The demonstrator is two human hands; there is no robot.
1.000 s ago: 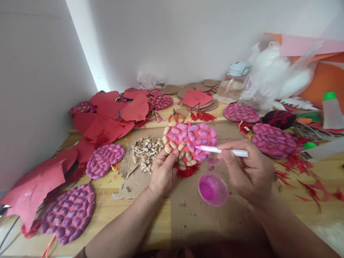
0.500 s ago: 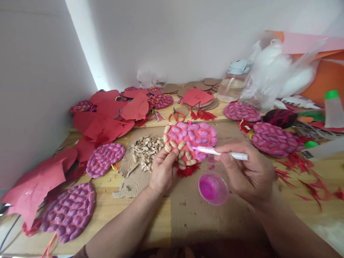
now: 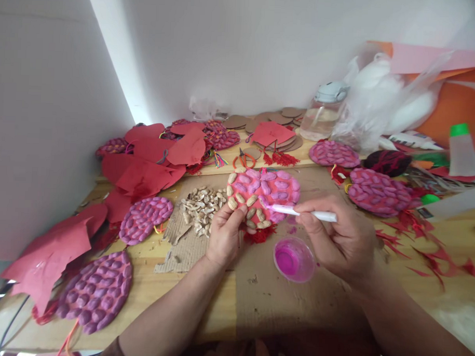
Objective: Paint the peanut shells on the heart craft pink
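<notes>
The brush [image 3: 301, 213] has crept left since a second ago, so its pink tip now sits further in on the disc [image 3: 262, 195], right at the line where the painted shells meet the bare ones, and the right hand [image 3: 339, 238] has slid left with it. Everything else looks parked where it was. The right hand is pinching the white handle between thumb and fingertips, pen style, with the handle running off toward 3 o'clock. The left hand [image 3: 223, 237] is clamped on the disc's lower left rim, thumb on top near the tan shells, holding it tipped up a bit off the cardboard sheet [image 3: 280, 304]. Going by that, I'd say the painting is working its way across: most of the shells on the disc are pink already, and only the strip from about 10 o'clock round to 6 o'clock is bare. The little cup of pink paint [image 3: 294, 260] sits just under the disc at 5 o'clock, between the two wrists. The pile of loose shells [image 3: 201, 207] is at 9 o'clock of the disc, and a finished purple disc [image 3: 144, 219] lies further out the same way. Small orange scissors [image 3: 244, 160] sit at 12 o'clock.
</notes>
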